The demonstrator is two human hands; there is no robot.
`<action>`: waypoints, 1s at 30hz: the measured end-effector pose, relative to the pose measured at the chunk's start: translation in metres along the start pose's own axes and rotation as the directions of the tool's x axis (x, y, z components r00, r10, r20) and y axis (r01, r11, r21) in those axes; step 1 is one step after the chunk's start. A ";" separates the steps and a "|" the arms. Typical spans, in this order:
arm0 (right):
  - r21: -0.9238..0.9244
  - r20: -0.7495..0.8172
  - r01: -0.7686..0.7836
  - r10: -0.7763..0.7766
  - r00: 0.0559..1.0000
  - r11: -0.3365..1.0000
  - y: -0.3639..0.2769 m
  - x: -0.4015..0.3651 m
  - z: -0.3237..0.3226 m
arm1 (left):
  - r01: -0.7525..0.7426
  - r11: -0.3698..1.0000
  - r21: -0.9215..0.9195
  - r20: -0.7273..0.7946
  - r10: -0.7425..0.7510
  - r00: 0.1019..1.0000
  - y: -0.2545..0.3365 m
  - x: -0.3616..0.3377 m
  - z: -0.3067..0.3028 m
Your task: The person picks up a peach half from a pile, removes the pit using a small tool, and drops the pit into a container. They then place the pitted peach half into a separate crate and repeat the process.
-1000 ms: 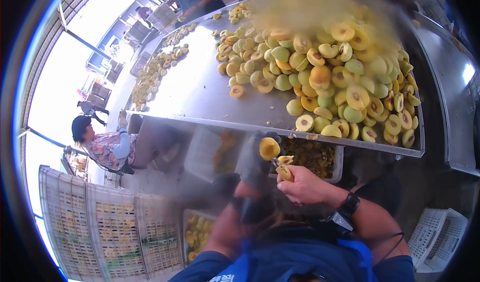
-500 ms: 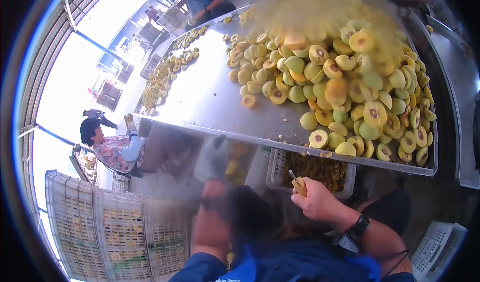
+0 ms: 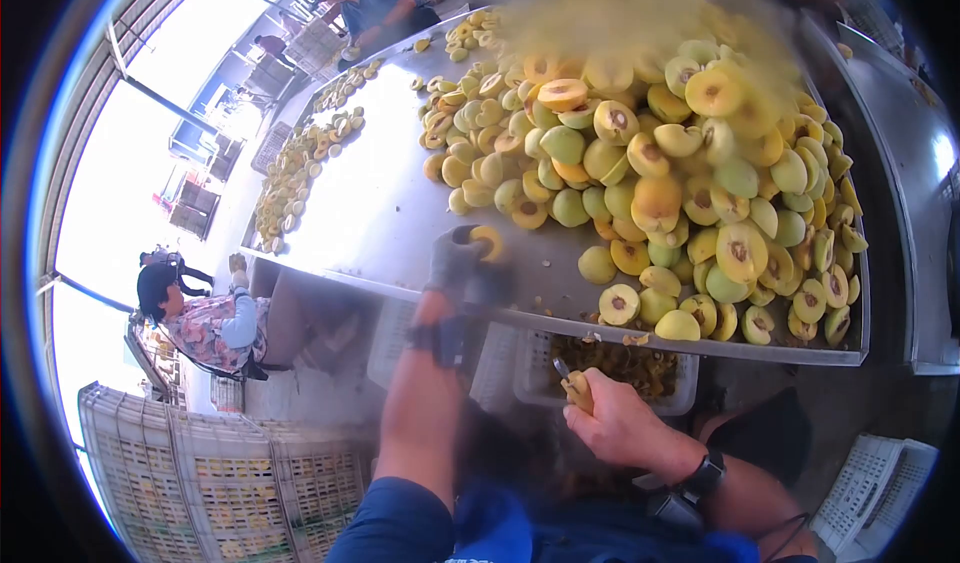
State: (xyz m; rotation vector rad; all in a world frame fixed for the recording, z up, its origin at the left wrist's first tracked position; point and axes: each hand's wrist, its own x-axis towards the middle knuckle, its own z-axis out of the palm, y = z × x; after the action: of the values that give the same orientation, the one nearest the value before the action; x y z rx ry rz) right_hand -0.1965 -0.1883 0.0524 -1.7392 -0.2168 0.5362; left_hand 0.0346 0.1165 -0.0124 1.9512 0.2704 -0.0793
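Note:
My left hand [image 3: 455, 263], in a grey glove and blurred, reaches over the near edge of the metal table [image 3: 380, 198]. A yellow fruit half [image 3: 487, 244] shows at its fingertips. My bare right hand [image 3: 615, 415] is closed around the wooden handle of a small knife [image 3: 576, 387], its short metal tip pointing up and left. Behind that hand, below the table edge, sits a white crate [image 3: 683, 383] of brownish scraps. Halved yellow-green fruits [image 3: 650, 163] lie heaped on the table, some showing brown centres.
A seated person in a floral top [image 3: 215, 328] is at the left, another person in dark clothes [image 3: 375, 8] at the far side. Stacked crates [image 3: 220, 473] stand at lower left, a white crate [image 3: 870, 493] at lower right. More fruit halves [image 3: 300, 173] lie along the table's left side.
My left hand has moved up from below the table edge to over the tabletop, and a fruit half now shows at its fingers. My right hand still holds the knife. The view has shifted slightly.

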 end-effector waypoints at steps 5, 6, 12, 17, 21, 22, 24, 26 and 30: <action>-0.020 -0.169 0.035 -0.038 0.985 0.999 0.000 0.006 -0.006 | 0.032 0.935 -0.353 0.158 0.026 0.987 0.070 -0.136 0.041; -0.016 -0.193 0.042 -0.044 0.980 0.999 -0.003 0.006 -0.008 | 0.017 0.928 -0.373 0.161 0.047 0.986 0.072 -0.154 0.051; -0.072 -0.227 0.054 -0.069 0.971 0.996 0.001 -0.006 -0.011 | -0.166 0.931 -0.326 0.041 0.189 0.981 0.066 -0.228 0.088; 0.039 -0.193 0.108 -0.098 0.976 0.993 0.014 -0.012 0.002 | -0.238 0.942 -0.236 -0.068 0.228 0.971 0.078 -0.258 0.102; 0.156 -0.111 0.193 -0.177 0.978 0.969 0.012 -0.015 -0.001 | -0.340 0.928 -0.156 -0.154 0.317 0.936 0.066 -0.262 0.109; 0.155 -0.102 0.218 -0.204 0.974 0.964 0.018 -0.011 0.001 | -0.359 0.925 -0.123 -0.160 0.338 0.927 0.062 -0.262 0.109; 0.156 -0.101 0.213 -0.199 0.975 0.965 0.024 -0.008 0.005 | -0.339 0.932 -0.126 -0.167 0.317 0.934 0.062 -0.264 0.110; 0.152 -0.119 0.154 -0.136 0.984 0.976 0.026 -0.009 0.008 | -0.264 0.943 -0.203 -0.171 0.232 0.958 0.066 -0.270 0.111; 0.083 -0.112 0.163 -0.153 0.982 0.983 0.010 -0.021 0.005 | -0.243 0.947 -0.211 -0.131 0.219 0.967 0.067 -0.277 0.111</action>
State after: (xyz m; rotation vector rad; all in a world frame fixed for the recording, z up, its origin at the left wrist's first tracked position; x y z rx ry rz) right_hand -0.2186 -0.1956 0.0474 -1.6391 -0.2497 0.3328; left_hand -0.2116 -0.0520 0.0556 1.7485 0.1119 0.2025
